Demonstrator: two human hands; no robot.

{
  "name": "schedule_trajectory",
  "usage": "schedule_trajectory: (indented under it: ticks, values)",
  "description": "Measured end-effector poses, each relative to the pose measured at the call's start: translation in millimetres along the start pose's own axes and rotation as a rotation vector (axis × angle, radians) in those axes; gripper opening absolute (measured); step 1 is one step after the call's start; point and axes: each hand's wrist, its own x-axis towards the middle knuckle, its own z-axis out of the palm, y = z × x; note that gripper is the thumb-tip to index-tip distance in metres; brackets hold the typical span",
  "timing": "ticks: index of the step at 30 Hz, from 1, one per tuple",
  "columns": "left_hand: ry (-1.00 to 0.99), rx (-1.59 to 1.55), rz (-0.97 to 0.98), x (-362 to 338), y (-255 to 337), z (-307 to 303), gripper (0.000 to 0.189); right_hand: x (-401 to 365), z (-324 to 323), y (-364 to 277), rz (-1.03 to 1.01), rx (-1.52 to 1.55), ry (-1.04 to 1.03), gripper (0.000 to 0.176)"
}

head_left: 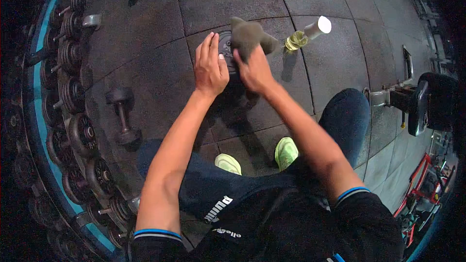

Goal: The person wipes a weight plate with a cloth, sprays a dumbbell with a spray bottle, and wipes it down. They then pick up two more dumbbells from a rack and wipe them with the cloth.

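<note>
Weight point(225, 42): dark, round, between both hands, ahead of the shoes point(228, 164); looks heavy and stiff, best taken at the rim.
Left hand point(209, 70): fingers extended along its edge.
Right hand point(256, 71): wrapped around the cloth.
Cloth point(246, 36): over the weight's face; likely soft, light.
Lettering point(221, 208): white, on clothing point(291, 218); I can't read it surely.

White lettering point(220, 208) crosses the near dark clothing point(286, 213), but its words cannot be read surely. The far round weight point(225, 45) and left dumbbells point(88, 134) bear marks too small to read.
</note>
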Motion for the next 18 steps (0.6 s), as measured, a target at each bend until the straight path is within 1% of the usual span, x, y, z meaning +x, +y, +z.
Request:
schedule_trajectory:
  ticks: [2, 3, 5, 7, 8, 10, 11, 14, 15, 18]
  values:
    - [-0.01, 0.037, -0.041, -3, 7, 4, 0.051, 27, -11, 0, 0.013, 0.094, -0.071, 0.049]
    - [-0.024, 0.031, -0.05, -1, 9, 3, 0.051, 19, -16, -10, -0.05, 0.057, 0.001, 0.048]
    - [-0.048, 0.024, -0.082, -3, 9, -1, 0.051, -23, -15, -18, -0.103, -0.057, -0.022, 0.047]
    - [-0.056, 0.032, -0.117, -6, 6, -5, 0.051, -39, -13, -16, -0.124, -0.144, -0.084, 0.048]
    - [-0.062, 0.032, -0.132, -9, 6, -6, 0.052, -32, -14, -18, -0.119, -0.153, -0.106, 0.049]
    - [-0.111, 0.069, -0.138, -9, 5, -6, 0.058, 13, -10, -10, -0.13, -0.18, -0.139, 0.051]
    - [-0.138, 0.088, -0.142, -10, 6, -8, 0.062, 32, 7, 16, -0.168, -0.205, -0.139, 0.052]
    - [-0.316, 0.161, -0.162, -3, 22, -28, 0.087, 46, -4, 7, 0.057, 0.171, -0.149, 0.049]
    - [-0.433, 0.186, -0.209, 3, 27, -36, 0.111, 40, -3, 11, 0.163, 0.309, -0.148, 0.049]
    - [-0.479, 0.173, -0.188, 4, 25, -42, 0.12, 2, -8, 0, 0.47, 0.552, -0.032, 0.051]
